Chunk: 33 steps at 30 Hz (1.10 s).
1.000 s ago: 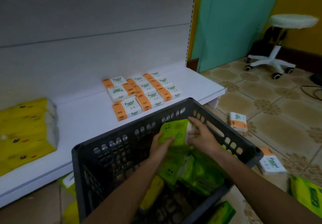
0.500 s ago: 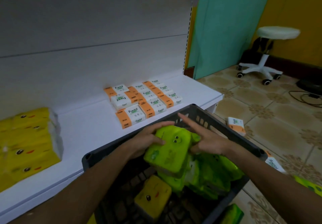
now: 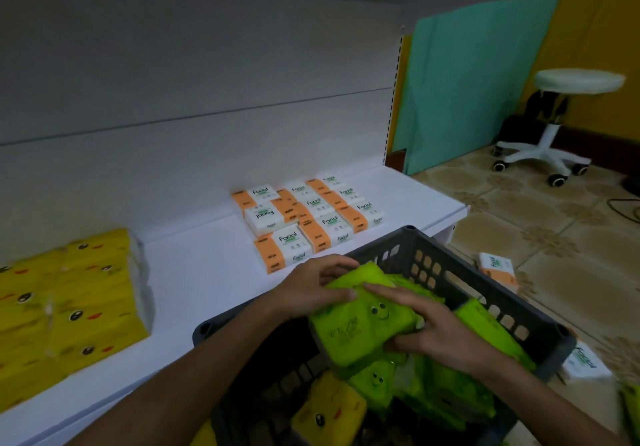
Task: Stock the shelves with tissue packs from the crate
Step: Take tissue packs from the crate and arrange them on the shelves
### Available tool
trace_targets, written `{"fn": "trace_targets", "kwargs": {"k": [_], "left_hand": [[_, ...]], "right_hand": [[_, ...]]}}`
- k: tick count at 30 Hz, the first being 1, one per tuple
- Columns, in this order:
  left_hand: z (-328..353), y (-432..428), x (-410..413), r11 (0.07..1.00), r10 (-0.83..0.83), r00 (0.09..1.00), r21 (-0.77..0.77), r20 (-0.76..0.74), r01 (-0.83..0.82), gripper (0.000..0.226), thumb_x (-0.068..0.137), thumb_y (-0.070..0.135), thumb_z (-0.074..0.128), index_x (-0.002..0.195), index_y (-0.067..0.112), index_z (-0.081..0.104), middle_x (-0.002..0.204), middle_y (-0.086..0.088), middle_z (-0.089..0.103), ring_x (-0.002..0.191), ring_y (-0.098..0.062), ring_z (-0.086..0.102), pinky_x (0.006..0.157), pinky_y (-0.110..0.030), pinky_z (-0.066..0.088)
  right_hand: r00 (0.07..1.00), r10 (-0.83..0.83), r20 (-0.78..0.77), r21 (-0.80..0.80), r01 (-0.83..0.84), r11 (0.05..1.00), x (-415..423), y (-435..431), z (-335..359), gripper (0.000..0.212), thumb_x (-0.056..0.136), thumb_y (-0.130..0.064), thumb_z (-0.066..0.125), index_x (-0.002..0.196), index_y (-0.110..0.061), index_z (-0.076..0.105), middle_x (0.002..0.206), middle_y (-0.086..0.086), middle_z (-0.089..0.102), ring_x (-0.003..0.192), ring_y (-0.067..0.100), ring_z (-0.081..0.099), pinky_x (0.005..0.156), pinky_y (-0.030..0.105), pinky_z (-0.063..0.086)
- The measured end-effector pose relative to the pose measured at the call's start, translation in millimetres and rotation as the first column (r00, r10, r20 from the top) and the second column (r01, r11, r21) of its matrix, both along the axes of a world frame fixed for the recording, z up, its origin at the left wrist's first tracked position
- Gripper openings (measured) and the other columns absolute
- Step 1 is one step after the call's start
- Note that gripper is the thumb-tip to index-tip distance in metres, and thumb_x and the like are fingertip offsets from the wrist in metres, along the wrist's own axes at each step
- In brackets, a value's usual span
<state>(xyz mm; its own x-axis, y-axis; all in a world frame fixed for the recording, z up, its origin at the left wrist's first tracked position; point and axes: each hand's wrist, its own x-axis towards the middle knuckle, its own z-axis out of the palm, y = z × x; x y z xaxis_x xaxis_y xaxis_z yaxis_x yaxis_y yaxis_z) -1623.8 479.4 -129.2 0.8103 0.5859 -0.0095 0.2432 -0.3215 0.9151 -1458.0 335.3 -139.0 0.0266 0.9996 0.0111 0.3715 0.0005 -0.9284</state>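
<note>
One green smiley-faced tissue pack (image 3: 360, 329) | left hand (image 3: 310, 289), right hand (image 3: 436, 329) fingers (image 3: 382, 290) grasping it

The green pack (image 3: 360, 327) I hold is bright lime, printed with a small dark smiling face and faint darker markings. Beneath it, more lime packs (image 3: 446, 393) and one yellow pack (image 3: 329, 414) with a black eye and an orange-red mouth lie in the dark grey crate (image 3: 450, 262). On the white shelf (image 3: 207, 272), the yellow stack (image 3: 69, 307) repeats those black eyes and red-orange mouths. The Facial packs (image 3: 308, 220) are white with an orange band and dark-and-green lettering. The panel (image 3: 467, 92) is teal, the wall (image 3: 606, 29) mustard yellow, the stool (image 3: 578, 81) white, and the floor (image 3: 554, 230) has beige tiles with brown floral motifs.
</note>
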Motion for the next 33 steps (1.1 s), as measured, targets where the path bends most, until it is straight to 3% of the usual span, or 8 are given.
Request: {"fn": "trace_targets", "kwargs": {"k": [4,7,13,18,22,27,30,33], "left_hand": [[-12.4,-11.5,-5.5,0.985,0.169,0.984,0.023,0.063,-0.17,0.074,0.067,0.043,0.074,0.132,0.032,0.039,0.124,0.012,0.05,0.115,-0.007,0.05,0.077,-0.003,0.043],[-9.3,-17.3,-5.4,0.987,0.146,0.983,0.046,0.115,-0.152,0.106,0.059,0.041,0.08,0.145,0.033,0.019,0.126,0.019,0.044,0.116,-0.005,0.048,0.08,-0.009,0.047],[52.7,-14.1,6.8,0.9,0.067,0.99,0.422,0.121,-0.112,0.104,0.063,0.038,0.082,0.144,0.038,0.016,0.146,0.007,0.031,0.131,-0.011,0.035,0.102,-0.039,0.043],[183.1,-25.2,4.8,0.698,0.034,0.957,0.679,0.289,-0.23,0.088,0.071,0.031,0.072,0.144,0.031,0.023,0.145,0.001,0.033,0.13,-0.015,0.036,0.1,-0.036,0.042],[296.3,-39.5,-33.1,0.597,0.055,0.929,0.733,0.366,-0.324,0.089,0.073,0.038,0.073,0.142,0.04,0.017,0.143,0.012,0.032,0.128,-0.004,0.035,0.102,-0.022,0.035],[350.6,-5.2,-142.5,0.244,0.426,0.839,0.85,0.338,-0.466,0.069,0.066,0.053,0.055,0.13,0.038,0.033,0.125,0.003,0.053,0.116,-0.017,0.047,0.094,-0.038,0.044],[366.6,10.1,-198.7,0.207,0.572,0.777,0.87,0.263,-0.447,0.056,0.067,0.055,0.055,0.118,0.032,0.047,0.113,0.001,0.059,0.104,-0.02,0.055,0.084,-0.035,0.048],[373.3,11.7,-245.3,0.296,0.699,0.694,0.814,0.173,-0.5,0.059,0.065,0.056,0.054,0.116,0.026,0.053,0.111,-0.002,0.061,0.102,-0.026,0.058,0.082,-0.036,0.049]], "right_hand": [[0.962,-0.258,-0.084,0.121,0.267,0.956,4.9,4.9,-10.1,0.079,0.067,0.012,0.073,0.122,-0.042,0.054,0.139,-0.004,0.047,0.108,-0.002,0.056,0.072,0.012,0.049],[0.948,-0.317,-0.03,0.2,0.317,0.927,7.3,5.9,-6.8,0.082,0.068,0.008,0.075,0.124,-0.046,0.05,0.141,-0.004,0.043,0.114,0.009,0.054,0.067,0.009,0.048],[0.914,-0.404,-0.041,0.414,0.384,0.825,5.3,4.7,56.1,0.084,0.068,-0.007,0.08,0.13,-0.047,0.038,0.128,-0.029,0.042,0.109,-0.016,0.047,0.078,0.004,0.044],[0.895,-0.429,-0.125,0.662,0.397,0.636,1.5,8.0,167.0,0.082,0.057,-0.016,0.085,0.125,-0.04,0.046,0.12,-0.037,0.05,0.105,-0.019,0.05,0.074,0.0,0.043],[0.881,-0.444,-0.165,0.789,0.388,0.477,-8.8,19.6,268.8,0.074,0.063,-0.011,0.077,0.122,-0.039,0.042,0.111,-0.049,0.044,0.103,-0.023,0.046,0.078,-0.003,0.038],[0.957,-0.256,-0.138,0.797,0.26,0.545,-67.2,84.1,370.1,0.074,0.063,-0.023,0.08,0.126,-0.038,0.043,0.116,-0.041,0.045,0.105,-0.015,0.049,0.076,0.003,0.045],[0.981,-0.163,-0.105,0.753,0.186,0.631,-123.9,129.3,401.8,0.073,0.064,-0.027,0.08,0.126,-0.042,0.044,0.121,-0.032,0.049,0.109,-0.002,0.054,0.078,0.014,0.051],[0.989,-0.077,-0.128,0.665,0.144,0.733,-178.4,160.1,421.7,0.072,0.068,-0.014,0.08,0.129,-0.033,0.047,0.121,-0.019,0.055,0.101,-0.007,0.057,0.076,0.01,0.049]]}}
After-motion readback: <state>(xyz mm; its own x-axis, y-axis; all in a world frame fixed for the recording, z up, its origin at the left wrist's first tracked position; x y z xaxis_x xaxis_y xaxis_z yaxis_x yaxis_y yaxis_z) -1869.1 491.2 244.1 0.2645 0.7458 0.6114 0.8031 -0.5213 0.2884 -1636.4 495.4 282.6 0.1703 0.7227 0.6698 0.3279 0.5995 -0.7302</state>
